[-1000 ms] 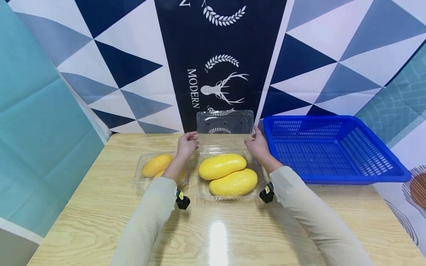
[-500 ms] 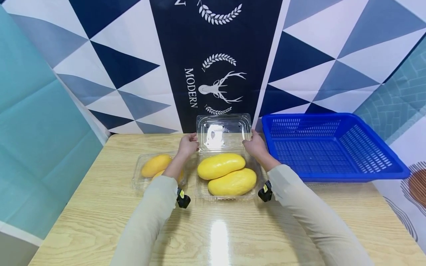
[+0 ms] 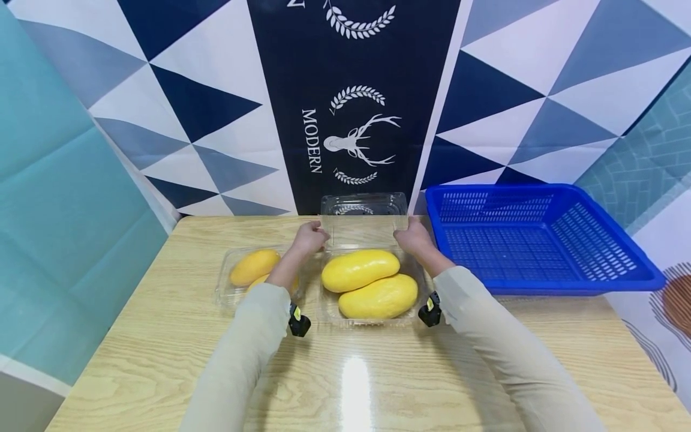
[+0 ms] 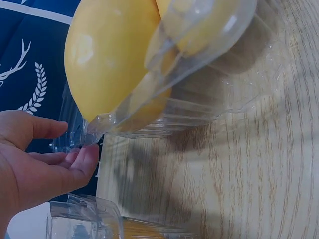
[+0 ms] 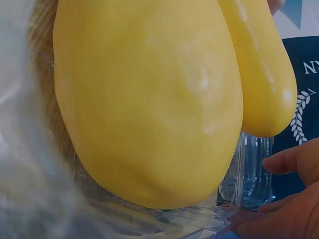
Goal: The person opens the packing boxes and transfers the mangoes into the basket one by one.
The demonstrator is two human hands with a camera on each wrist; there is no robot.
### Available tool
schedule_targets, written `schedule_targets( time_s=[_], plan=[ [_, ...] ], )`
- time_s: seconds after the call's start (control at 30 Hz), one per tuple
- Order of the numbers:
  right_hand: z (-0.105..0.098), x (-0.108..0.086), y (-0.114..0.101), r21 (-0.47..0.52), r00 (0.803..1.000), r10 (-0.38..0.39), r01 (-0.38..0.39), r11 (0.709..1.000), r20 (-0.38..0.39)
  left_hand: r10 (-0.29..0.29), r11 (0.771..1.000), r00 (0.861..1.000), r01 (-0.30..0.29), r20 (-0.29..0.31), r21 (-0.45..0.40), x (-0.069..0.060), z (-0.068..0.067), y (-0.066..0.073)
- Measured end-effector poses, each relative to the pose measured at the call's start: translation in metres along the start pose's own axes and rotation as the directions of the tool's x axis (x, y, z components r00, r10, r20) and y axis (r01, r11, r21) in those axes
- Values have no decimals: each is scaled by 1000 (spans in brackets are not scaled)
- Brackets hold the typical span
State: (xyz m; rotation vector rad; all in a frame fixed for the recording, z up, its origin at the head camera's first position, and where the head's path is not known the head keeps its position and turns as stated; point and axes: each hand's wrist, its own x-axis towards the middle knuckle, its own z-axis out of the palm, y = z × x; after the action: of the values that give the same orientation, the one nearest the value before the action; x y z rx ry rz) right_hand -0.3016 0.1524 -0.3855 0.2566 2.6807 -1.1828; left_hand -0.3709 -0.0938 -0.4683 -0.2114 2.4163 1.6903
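Observation:
Two large, smooth, yellow oblong fruits [image 3: 360, 270] lie side by side in a clear plastic clamshell box [image 3: 372, 323]. Its hinged clear lid [image 3: 364, 231] stands raised at the far side. My left hand [image 3: 310, 237] holds the lid's left edge, thumb and curled fingers on either side of it. The right hand [image 3: 413, 238] holds the lid's right edge likewise. In the left wrist view, the thumb and fingers of the left hand [image 4: 47, 159] are apart, with clear plastic near them. Similar spacing shows in the right hand [image 5: 286, 194].
A smaller clear box [image 3: 222, 288] with orange-yellow fruits [image 3: 254, 267] stands left, partly behind my left forearm. A blue perforated basket [image 3: 502, 240] is at the right. A patterned cloth [image 3: 351, 78] hangs behind the wooden table [image 3: 162, 348].
The lid has tilted, its top edge now lower in the head view. My left hand has shifted slightly right and the right hand slightly lower, both at the lid's edges.

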Motion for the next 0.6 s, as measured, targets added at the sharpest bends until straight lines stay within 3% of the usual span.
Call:
schedule_targets(
  time_s=[0.1,0.17,0.2,0.23,0.3,0.33,0.4,0.43,0.53,0.6],
  plan=[
    [0,1,1,7,1000,18,-18,1000,16,-21,1000,998,21,56,4,-14,-2,10],
    [1,1,1,14,999,30,-31,999,26,-8,1000,998,8,69,-4,-3,-1,1],
    [1,2,1,13,999,35,-35,999,30,-13,1000,997,14,78,-9,-11,-2,7],
    [1,2,1,16,999,42,-42,999,33,-3,999,996,5,90,-31,-2,-2,-1],
    [0,1,0,19,998,50,-51,999,40,-19,1000,996,21,88,-18,-2,0,0],
    [0,1,0,20,998,53,-54,998,43,-23,1000,996,24,82,-11,-8,0,6],
    [-1,1,0,23,997,61,-62,998,49,-73,997,994,73,87,-5,-36,-3,28],
    [0,1,0,25,997,64,-65,998,51,-89,996,992,89,90,-6,-37,-3,29],
    [0,0,0,30,996,71,-73,997,59,-133,991,987,134,94,-4,-71,-7,53],
    [0,0,0,33,995,72,-75,997,61,-139,990,985,140,101,-2,-75,-8,55]
  ],
)
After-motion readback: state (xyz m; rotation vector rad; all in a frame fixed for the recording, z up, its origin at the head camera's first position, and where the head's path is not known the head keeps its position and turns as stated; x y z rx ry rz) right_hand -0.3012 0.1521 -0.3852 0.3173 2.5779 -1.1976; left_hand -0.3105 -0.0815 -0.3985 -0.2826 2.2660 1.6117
